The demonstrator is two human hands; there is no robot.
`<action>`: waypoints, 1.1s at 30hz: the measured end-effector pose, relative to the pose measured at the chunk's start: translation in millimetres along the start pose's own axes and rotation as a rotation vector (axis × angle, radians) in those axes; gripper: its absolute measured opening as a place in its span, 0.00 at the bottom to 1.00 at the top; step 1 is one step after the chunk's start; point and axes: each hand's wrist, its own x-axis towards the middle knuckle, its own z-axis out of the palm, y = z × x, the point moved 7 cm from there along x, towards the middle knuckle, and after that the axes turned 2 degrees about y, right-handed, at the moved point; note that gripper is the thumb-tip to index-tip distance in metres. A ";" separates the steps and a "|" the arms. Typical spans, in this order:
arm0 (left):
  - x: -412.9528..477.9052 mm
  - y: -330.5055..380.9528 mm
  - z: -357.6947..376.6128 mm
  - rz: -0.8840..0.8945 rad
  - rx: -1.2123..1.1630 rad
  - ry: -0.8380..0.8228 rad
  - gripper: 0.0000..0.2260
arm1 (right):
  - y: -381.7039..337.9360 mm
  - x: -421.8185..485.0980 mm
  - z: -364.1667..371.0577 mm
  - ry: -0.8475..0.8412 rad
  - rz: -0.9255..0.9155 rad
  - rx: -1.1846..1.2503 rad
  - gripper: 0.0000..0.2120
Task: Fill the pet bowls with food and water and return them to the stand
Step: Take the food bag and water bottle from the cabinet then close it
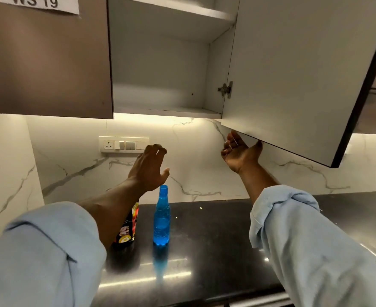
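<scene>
A blue plastic water bottle (161, 218) stands upright with no cap on the black countertop (215, 240). To its left, a black, red and yellow food pouch (128, 229) stands partly hidden behind my left forearm. My left hand (150, 168) hovers above the bottle with fingers spread, holding nothing. My right hand (240, 151) is raised, palm up, its fingers at the bottom edge of the open cabinet door (293, 69). No bowls or stand are in view.
The wall cabinet (160, 74) is open; its visible shelves are bare. A closed brown door (45, 58) with a paper label is on the left. A switch and socket panel (124, 144) sits on the marble backsplash.
</scene>
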 end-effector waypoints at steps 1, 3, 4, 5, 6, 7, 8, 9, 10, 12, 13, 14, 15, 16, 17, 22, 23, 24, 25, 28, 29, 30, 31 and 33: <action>4.7 4.5 -0.5 0.000 0.002 0.005 0.29 | -2.9 3.7 5.0 -0.032 0.006 0.030 0.41; 12.9 13.8 -1.2 0.002 0.002 0.020 0.28 | -7.0 9.7 9.4 -0.089 0.003 0.101 0.36; 16.0 17.2 -1.0 0.002 0.004 0.026 0.28 | -7.4 11.7 9.4 -0.118 0.001 0.140 0.34; 18.0 19.6 -0.5 0.003 0.006 0.029 0.28 | -7.3 12.9 8.1 -0.143 -0.001 0.179 0.33; 19.4 20.6 0.6 0.001 0.008 0.028 0.28 | -6.6 13.5 7.3 -0.172 0.000 0.216 0.32; 20.4 20.9 1.5 -0.004 0.010 0.029 0.28 | -6.1 13.7 7.2 -0.194 0.002 0.244 0.30; 20.9 20.6 2.5 -0.010 0.012 0.031 0.28 | -5.8 14.0 7.6 -0.216 0.002 0.271 0.27; 21.4 19.5 2.7 -0.016 0.011 0.036 0.28 | -5.6 14.8 8.9 -0.230 -0.001 0.289 0.24; 21.5 18.2 2.9 -0.020 0.007 0.042 0.28 | -5.0 15.5 9.9 -0.249 -0.008 0.317 0.20; 21.9 14.9 3.6 -0.026 0.004 0.053 0.28 | -2.2 15.6 10.7 -0.282 -0.021 0.331 0.16; 22.2 13.9 3.9 -0.027 0.002 0.058 0.28 | -0.9 16.2 9.7 -0.293 -0.020 0.325 0.15; 23.1 12.4 4.0 -0.032 -0.002 0.065 0.28 | 1.1 15.9 9.5 -0.312 -0.015 0.318 0.13; 23.8 11.4 4.1 -0.036 -0.008 0.073 0.27 | 3.0 14.4 8.7 -0.324 -0.010 0.318 0.13; 24.6 10.5 4.5 -0.041 -0.014 0.080 0.27 | 5.0 12.8 9.8 -0.343 -0.001 0.313 0.11; 24.8 9.6 5.3 -0.049 -0.019 0.086 0.27 | 6.8 12.9 9.3 -0.346 0.006 0.314 0.09; 22.4 10.5 13.9 -0.105 -0.072 0.116 0.27 | 18.6 -2.6 30.4 -0.472 0.039 0.265 0.22; 21.0 10.6 15.4 -0.122 -0.086 0.123 0.27 | 22.4 3.6 28.8 -0.440 0.047 0.240 0.14; 19.0 9.7 17.1 -0.140 -0.093 0.128 0.27 | 27.0 7.1 25.9 -0.379 0.062 0.221 0.03; 16.8 8.6 17.9 -0.148 -0.092 0.135 0.27 | 32.0 14.3 22.1 -0.342 0.091 0.250 0.10; 8.7 2.7 17.9 -0.171 -0.086 0.165 0.26 | 45.6 13.3 25.3 -0.345 0.167 0.218 0.18; 5.4 -1.2 17.7 -0.195 -0.078 0.170 0.25 | 50.4 12.9 27.8 -0.361 0.172 0.199 0.21; 3.0 -4.8 17.6 -0.219 -0.068 0.172 0.25 | 55.0 14.4 30.4 -0.373 0.172 0.165 0.26; 1.1 -8.6 17.8 -0.240 -0.065 0.176 0.24 | 58.9 16.4 32.9 -0.377 0.163 0.144 0.27; -0.8 -16.2 17.1 -0.260 -0.082 0.183 0.24 | 69.3 21.7 38.1 -0.354 0.158 0.084 0.19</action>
